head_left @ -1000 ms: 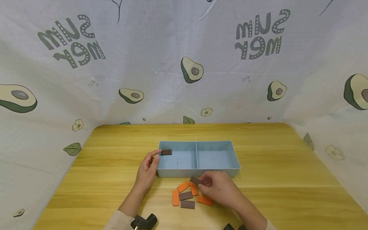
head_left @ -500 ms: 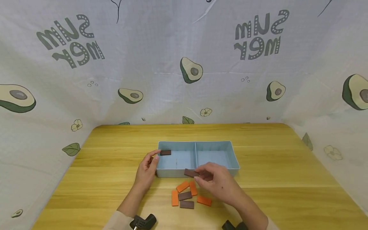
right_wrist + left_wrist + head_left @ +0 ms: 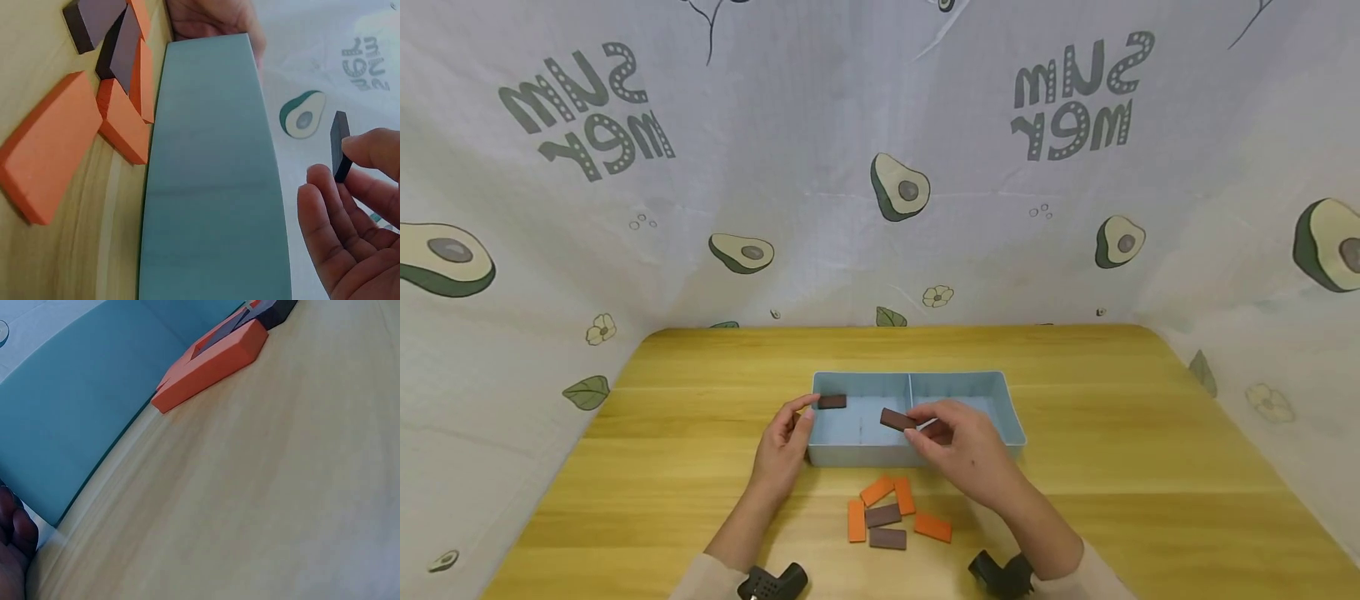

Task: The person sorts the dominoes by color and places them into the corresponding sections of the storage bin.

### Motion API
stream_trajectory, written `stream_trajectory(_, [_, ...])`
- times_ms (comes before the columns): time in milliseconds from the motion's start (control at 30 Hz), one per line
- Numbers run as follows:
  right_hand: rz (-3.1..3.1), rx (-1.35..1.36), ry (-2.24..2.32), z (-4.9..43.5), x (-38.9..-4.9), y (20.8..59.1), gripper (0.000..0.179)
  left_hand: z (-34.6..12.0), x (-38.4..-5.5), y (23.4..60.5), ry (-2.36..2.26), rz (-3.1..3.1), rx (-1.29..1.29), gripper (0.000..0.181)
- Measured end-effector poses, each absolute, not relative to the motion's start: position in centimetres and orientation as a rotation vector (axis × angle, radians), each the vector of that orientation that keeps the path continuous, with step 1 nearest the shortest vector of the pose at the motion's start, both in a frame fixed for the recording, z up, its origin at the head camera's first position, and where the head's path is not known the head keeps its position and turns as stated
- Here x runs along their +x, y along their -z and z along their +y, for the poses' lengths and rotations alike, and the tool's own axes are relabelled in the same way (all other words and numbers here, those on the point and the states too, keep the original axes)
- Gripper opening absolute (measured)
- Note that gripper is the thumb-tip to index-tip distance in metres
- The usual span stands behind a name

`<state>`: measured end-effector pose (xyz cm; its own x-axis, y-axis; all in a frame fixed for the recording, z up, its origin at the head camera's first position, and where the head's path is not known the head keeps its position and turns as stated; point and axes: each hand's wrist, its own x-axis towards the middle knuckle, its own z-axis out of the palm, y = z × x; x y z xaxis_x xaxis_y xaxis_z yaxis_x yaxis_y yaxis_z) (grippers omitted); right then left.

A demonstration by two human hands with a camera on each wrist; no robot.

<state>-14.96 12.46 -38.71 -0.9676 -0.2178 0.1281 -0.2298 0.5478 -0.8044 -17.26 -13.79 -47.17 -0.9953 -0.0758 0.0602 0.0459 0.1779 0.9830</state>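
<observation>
A light blue two-compartment box [image 3: 865, 456] stands on the table. My right hand [image 3: 966, 454] pinches a dark brown rectangular block [image 3: 895, 420] between thumb and fingers, over the box near its divider; the right wrist view shows this block [image 3: 339, 147] raised above the box wall. My left hand [image 3: 778, 458] holds the box's left end, index finger over the rim and thumb near the front corner. Beside that fingertip, another brown block [image 3: 832, 402] lies in the left compartment. In the left wrist view only a few curled fingers [image 3: 19, 531] show at the box corner.
In front of the box lie several orange blocks [image 3: 857, 521] and two brown blocks [image 3: 888, 538], some touching. The wooden table [image 3: 1150, 467] is backed by a white cloth [image 3: 820, 108] printed with avocados. Black wrist devices [image 3: 1003, 575] sit at both sleeves.
My right hand has lifted the brown block from just in front of the box up and forward over its front wall. The left hand has stayed at the box's left end.
</observation>
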Motion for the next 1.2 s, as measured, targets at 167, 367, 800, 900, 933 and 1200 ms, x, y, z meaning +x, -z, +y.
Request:
stream_trajectory(167, [-2.742,0.293,-1.431,11.8,-15.7,38.5,0.022,-13.7,-17.3,47.1,1.952,-2.325,0.015,0.031])
stream_trajectory(367, [-2.724,0.251,-1.489,10.8,-16.5,38.0,0.024,-13.7,-17.3,47.1,1.951,-2.326,0.02,0.03])
stream_trajectory(800, [-2.821,0.277,-1.389,7.3,-19.2,38.3,0.023,-13.6,-17.4,47.0,1.91,-2.352,0.035,0.029])
stream_trajectory(900, [-2.834,0.313,-1.368,6.7,-19.7,38.4,0.023,-13.6,-17.3,47.1,1.91,-2.353,0.045,0.029])
stream_trajectory(933, [-2.838,0.322,-1.363,6.5,-19.9,38.4,0.023,-13.6,-17.3,47.1,1.91,-2.353,0.049,0.028])
stream_trajectory(1200, [-2.889,0.386,-1.309,5.3,-21.4,39.1,0.023,-13.8,-17.3,47.2,1.911,-2.357,0.066,0.027])
